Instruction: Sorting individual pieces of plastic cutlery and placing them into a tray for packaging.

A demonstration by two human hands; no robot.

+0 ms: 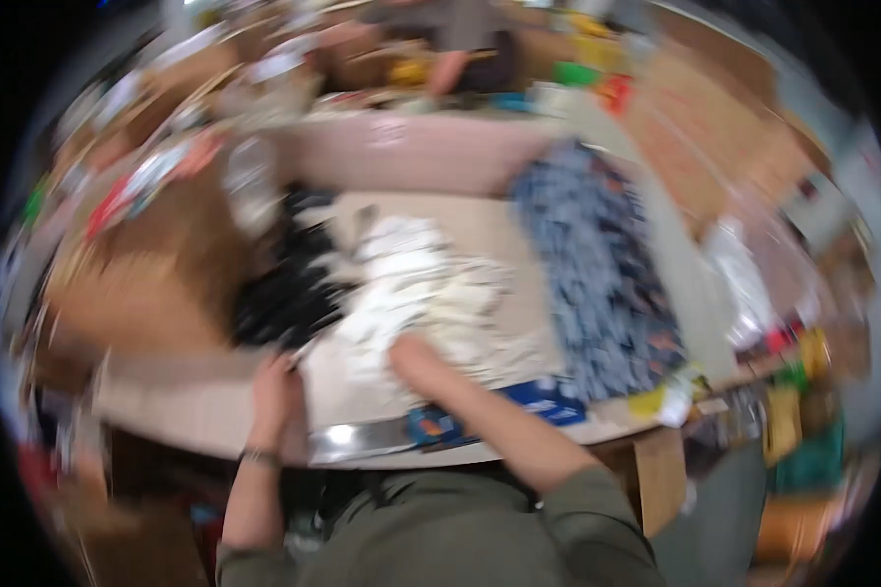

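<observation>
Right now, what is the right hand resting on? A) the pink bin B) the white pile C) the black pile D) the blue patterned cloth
B: the right hand lies on the white pile in the cardboard box, between the black pile and the blue patterned cloth.

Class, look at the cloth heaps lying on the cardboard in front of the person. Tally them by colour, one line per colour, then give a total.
White heap, under the right hand: 1
Black heap, beyond the left hand: 1
Blue-grey patterned heap: 1
Total: 3
The picture is blurred, so single pieces within each heap cannot be counted.
</observation>
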